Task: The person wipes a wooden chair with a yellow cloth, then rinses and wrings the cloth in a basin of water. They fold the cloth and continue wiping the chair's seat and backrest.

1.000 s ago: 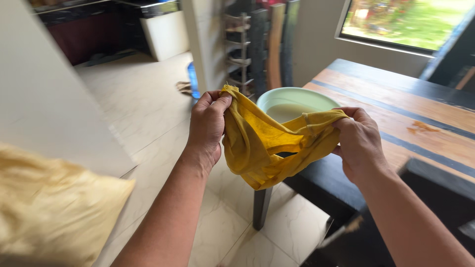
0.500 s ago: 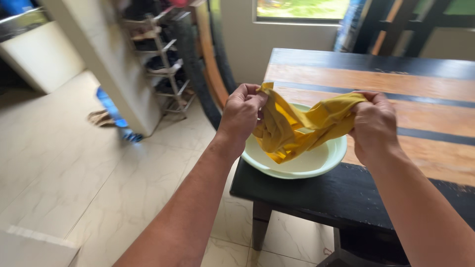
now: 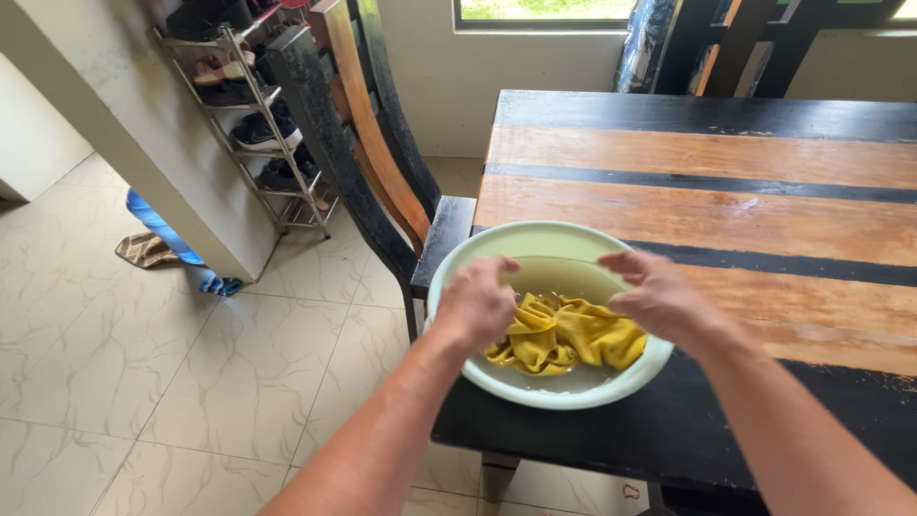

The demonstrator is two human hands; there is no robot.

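Cloth: a yellow cloth (image 3: 564,334) lies crumpled in a heap in the bottom of the bowl, bunched toward the side nearest the person; it looks wet.
Bowl: a pale green round bowl (image 3: 458,263) stands at the near left corner of the tabletop, its rim close to the left edge.
Left hand: the left hand (image 3: 476,304) hangs over the left part of the bowl, knuckles up, fingers curled downward toward the cloth; whether the fingertips touch the cloth cannot be told, as the hand hides them.
Right hand: the right hand (image 3: 654,296) hovers over the right part of the bowl, fingers loosely spread and slightly bent, gripping nothing, just above the cloth.
Table: a wooden table (image 3: 726,201) with orange-brown boards and black stripes and a black border carries the bowl.
Chair: a dark wooden chair (image 3: 358,143) stands at the left edge of the table, its seat just beside the bowl.
Shoe rack: a metal shoe rack (image 3: 253,115) with shoes stands against a pillar, well apart from the table.
Floor: pale marbled tiles (image 3: 191,382) run beneath it all.
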